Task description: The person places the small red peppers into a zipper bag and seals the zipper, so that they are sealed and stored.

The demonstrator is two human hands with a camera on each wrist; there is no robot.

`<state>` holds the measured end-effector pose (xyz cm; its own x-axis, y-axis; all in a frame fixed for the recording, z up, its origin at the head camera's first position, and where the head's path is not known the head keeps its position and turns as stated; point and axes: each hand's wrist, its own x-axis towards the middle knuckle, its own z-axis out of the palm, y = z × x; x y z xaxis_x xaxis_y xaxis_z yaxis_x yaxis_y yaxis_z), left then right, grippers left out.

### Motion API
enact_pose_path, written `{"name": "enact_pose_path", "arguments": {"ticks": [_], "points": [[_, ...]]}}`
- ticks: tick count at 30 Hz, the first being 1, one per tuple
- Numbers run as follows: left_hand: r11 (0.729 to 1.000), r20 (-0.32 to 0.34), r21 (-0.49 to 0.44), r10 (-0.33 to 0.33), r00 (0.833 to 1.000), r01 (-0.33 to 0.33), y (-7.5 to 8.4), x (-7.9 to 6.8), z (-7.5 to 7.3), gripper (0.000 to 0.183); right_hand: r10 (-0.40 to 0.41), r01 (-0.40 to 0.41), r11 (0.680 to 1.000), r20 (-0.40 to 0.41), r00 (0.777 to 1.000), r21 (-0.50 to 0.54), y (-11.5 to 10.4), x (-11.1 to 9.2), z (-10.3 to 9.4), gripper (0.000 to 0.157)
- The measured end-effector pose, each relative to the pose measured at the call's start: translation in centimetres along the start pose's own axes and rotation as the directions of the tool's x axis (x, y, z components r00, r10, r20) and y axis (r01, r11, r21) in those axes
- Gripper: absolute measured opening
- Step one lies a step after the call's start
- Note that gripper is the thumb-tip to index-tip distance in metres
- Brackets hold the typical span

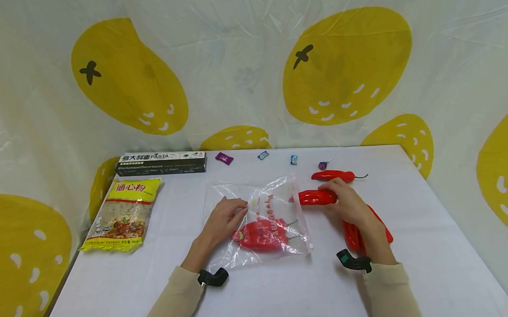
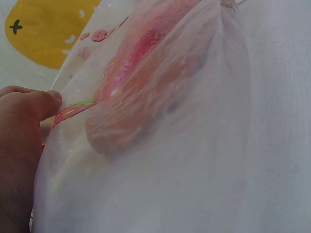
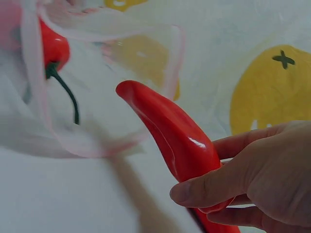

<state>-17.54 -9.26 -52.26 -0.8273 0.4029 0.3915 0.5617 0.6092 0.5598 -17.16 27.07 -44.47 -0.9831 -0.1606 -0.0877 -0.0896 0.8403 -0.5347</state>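
"What did the left hand have?"

"It pinched the bag, peppers inside. The right hand gripped another pepper, tip at the bag's mouth."

"And around?"

"A spare pepper just beyond, loose ones by that wrist; sweets, box and packet elsewhere on the table."

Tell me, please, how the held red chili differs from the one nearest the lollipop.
The right hand grips the held chili; the far chili lies on the table. The held chili's tip is at the zip bag's mouth; the far chili lies outside. In the head view, the far chili's stem shows; the held chili's is hidden. Both are red.
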Motion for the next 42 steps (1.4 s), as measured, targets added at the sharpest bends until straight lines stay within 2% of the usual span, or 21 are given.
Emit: {"name": "enact_pose_path", "arguments": {"ticks": [12, 18, 22, 28, 33, 38, 42], "points": [[1.0, -0.004, 0.003, -0.007, 1.0, 0.007, 0.0, 0.0, 0.1, 0.02, -0.07, 0.07, 0.998, 0.052, 0.996, 0.008, -1.8, 0.3, 2.5, 0.051], [1.0, -0.02, 0.002, 0.015, 1.0, -0.015, -0.1, 0.0, 0.2, 0.019, -0.092, 0.093, 0.995, 0.034, 0.995, -0.02, -2.3, 0.4, 3.0, 0.052], [1.0, -0.017, 0.005, 0.018, 1.0, -0.017, -0.2, 0.0, 0.2, 0.019, -0.083, 0.08, 0.996, 0.046, 0.996, 0.05, -2.4, 0.5, 2.9, 0.049], [1.0, -0.012, 0.013, 0.01, 1.0, -0.01, -0.2, 0.1, 0.2, 0.021, -0.058, 0.035, 0.981, 0.119, 0.991, 0.191, -2.5, 0.6, 2.7, 0.052], [1.0, -0.016, 0.006, 0.005, 1.0, -0.005, -0.2, 0.1, 0.2, 0.02, -0.112, 0.077, 0.97, 0.139, 0.984, 0.23, -2.5, 0.5, 2.9, 0.053], [1.0, -0.01, 0.005, 0.004, 1.0, -0.004, -0.2, 0.1, 0.1, 0.021, -0.166, 0.133, 0.961, 0.122, 0.979, 0.241, -2.8, 0.7, 3.6, 0.044], [1.0, -0.005, 0.004, 0.003, 1.0, -0.003, -0.2, 0.1, 0.1, 0.021, -0.179, 0.15, 0.958, 0.102, 0.979, 0.245, -3.2, 0.9, 4.5, 0.041]]}}
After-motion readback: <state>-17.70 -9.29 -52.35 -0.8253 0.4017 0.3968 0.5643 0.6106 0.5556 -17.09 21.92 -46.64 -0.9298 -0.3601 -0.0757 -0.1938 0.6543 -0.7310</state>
